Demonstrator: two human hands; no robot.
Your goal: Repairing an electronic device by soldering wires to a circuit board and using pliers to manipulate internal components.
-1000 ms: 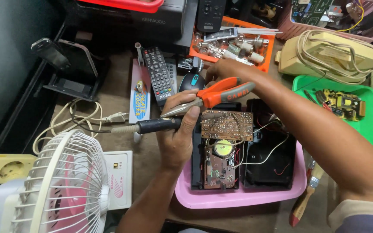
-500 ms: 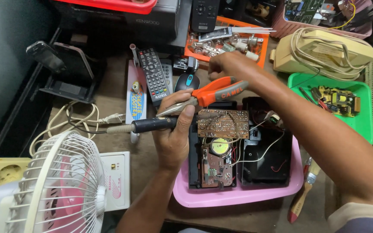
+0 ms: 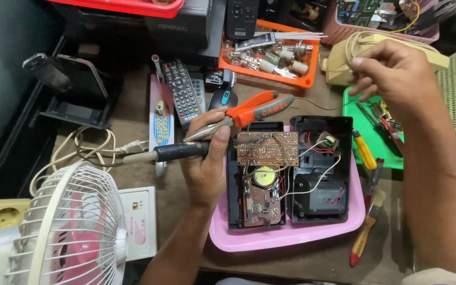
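Pink tray (image 3: pixel 291 237) holds your opened radio (image 3: pixel 288 174). Your left hand (image 3: pixel 207 163) clamps pliers (image 3: pixel 238 116) and soldering iron (image 3: pixel 178 152) just left; right hand (image 3: pixel 391 71) hovers far right, fingers loosely curled.

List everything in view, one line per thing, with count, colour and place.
soldering iron: 1, black handle, in left hand
pliers: 1, orange handles, in left hand
opened radio: 1, black, in pink tray
pink tray: 1, centre
remote control: 1, black, behind left hand
orange tray: 1, holds bulbs, top centre
fan: 1, white, bottom left
green tray: 1, right
brush: 1, red and yellow handle, right of pink tray
left hand: gripping tools
right hand: raised, holds nothing visible
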